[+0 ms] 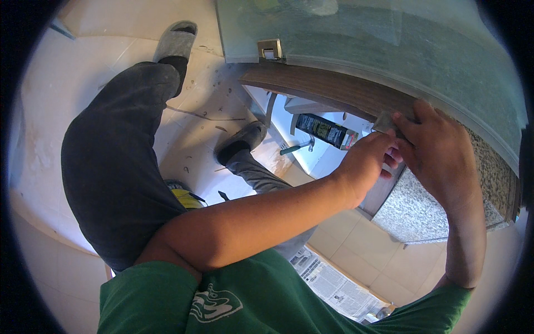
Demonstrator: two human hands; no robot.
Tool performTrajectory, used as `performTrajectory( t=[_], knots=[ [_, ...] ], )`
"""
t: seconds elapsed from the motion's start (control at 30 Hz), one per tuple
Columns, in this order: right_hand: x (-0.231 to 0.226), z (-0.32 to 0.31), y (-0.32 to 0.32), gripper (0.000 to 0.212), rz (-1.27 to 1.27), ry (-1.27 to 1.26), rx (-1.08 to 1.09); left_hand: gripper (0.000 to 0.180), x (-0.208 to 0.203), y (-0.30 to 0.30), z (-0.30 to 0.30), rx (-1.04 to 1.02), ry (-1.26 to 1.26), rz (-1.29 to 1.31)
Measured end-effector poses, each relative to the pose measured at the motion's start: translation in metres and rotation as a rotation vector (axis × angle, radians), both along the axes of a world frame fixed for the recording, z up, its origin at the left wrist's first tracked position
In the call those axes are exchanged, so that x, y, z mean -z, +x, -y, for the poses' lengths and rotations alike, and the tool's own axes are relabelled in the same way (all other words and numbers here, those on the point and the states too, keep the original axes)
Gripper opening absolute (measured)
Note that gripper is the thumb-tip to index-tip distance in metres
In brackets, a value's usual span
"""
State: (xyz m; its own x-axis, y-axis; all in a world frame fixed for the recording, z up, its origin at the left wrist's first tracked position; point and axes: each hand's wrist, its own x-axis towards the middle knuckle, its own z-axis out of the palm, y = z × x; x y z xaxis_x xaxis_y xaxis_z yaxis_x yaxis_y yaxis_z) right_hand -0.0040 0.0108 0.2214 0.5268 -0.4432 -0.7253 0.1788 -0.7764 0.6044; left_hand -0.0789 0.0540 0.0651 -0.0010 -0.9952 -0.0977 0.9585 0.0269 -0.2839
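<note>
At the dark brown wooden edge (317,89) of a cabinet, my two hands meet on the right. A small flat greyish piece (384,121), its kind unclear, shows at their fingertips. My right hand (439,150) presses its thumb and fingers on this piece from the right. Just below it, my left hand (367,161) is closed with its fingers curled; what they pinch is hidden. A greenish glass panel (356,39) lies beyond the edge, with a gold-coloured metal fitting (270,50) on its near border.
Inside the cabinet lie a dark box (322,129) and a hammer (300,146) with a green handle. Speckled granite (414,209) stands below my right hand. Newspaper (334,284) lies on the tiled floor. A yellow-and-black object (186,196) sits by my leg.
</note>
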Motion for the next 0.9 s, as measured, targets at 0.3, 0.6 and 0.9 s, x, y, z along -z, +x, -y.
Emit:
performTrajectory(
  t=[0.3,0.6,0.9],
  knots=[
    [0.017,0.007,-0.003,0.033,-0.001,-0.009,0.022,0.034,0.016,-0.004,0.011,-0.032,0.047,-0.007],
    [0.016,0.009,0.003,0.036,-0.021,0.022,0.017,0.036,0.02,-0.007,0.014,-0.063,0.009,-0.061],
    [0.021,0.01,0.0,0.036,-0.031,0.0,0.02,0.037,0.017,-0.002,0.012,-0.057,0.052,-0.071]
  ],
)
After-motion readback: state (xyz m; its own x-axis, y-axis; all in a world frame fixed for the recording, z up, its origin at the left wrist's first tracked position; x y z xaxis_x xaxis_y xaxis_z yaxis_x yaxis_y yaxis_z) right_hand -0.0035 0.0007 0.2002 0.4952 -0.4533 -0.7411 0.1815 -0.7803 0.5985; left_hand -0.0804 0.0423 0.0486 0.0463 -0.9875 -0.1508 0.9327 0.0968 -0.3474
